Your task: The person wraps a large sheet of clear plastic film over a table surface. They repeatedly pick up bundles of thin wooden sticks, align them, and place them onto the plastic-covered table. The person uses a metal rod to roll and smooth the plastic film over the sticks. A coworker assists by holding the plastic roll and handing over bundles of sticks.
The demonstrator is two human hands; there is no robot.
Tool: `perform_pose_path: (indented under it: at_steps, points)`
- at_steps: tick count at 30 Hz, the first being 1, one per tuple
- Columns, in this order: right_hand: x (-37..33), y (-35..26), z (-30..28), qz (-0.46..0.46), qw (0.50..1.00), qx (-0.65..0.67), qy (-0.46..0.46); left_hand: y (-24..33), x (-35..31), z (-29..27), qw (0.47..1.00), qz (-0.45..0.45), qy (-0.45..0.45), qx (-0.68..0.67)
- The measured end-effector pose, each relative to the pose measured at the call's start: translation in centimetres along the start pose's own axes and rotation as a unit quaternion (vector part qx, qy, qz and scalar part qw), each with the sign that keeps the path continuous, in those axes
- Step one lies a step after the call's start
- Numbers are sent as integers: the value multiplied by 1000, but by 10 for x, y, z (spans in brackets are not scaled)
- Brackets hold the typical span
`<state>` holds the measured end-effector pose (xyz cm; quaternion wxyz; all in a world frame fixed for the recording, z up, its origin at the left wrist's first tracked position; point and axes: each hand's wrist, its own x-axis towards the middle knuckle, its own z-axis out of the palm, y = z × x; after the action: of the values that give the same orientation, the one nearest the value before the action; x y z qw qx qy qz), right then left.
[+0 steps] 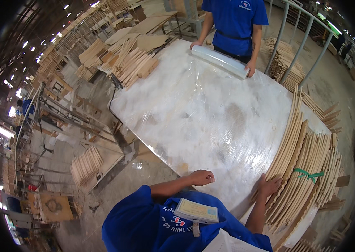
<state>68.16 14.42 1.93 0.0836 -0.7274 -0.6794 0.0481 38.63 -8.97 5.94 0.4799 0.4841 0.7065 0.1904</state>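
My left hand [202,177] is closed, its fingers curled at the near edge of the table; what they hold, if anything, is hidden. Flat on the near end of a pile of thin wooden rods [284,147] lies my right hand [268,186], fingers stretched out. Clear plastic film [211,122] covers much of the pale tabletop [160,151], shiny and wrinkled in places. Across the table a co-worker [235,25] grips both ends of a roll of clear film [219,61]. Green string [309,174] ties a bundle of rods [305,180] right of my right hand.
Loose wooden pieces [137,67] are heaped past the table's far left corner. A metal rail frame [297,40] and stacked wood [284,65] stand at the far right. On the left, a low platform [110,157] carries a stack of slats [87,165].
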Motion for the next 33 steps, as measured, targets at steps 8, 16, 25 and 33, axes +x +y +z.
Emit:
perform_pose_path:
  at_steps: [8,16,25,33]
  points:
    - [51,-32,-5,162,974,99,-126,-35,33,-51,990,-22,-82,-115]
    - [24,-83,9,228,972,10,-60,-37,137,-92,969,35,-218,-109]
    - [-55,-79,16,219,939,223,-146,70,221,-31,904,-105,-258,-326]
    - [-110,-98,9,222,903,335,-153,141,235,38,973,-54,-179,-137]
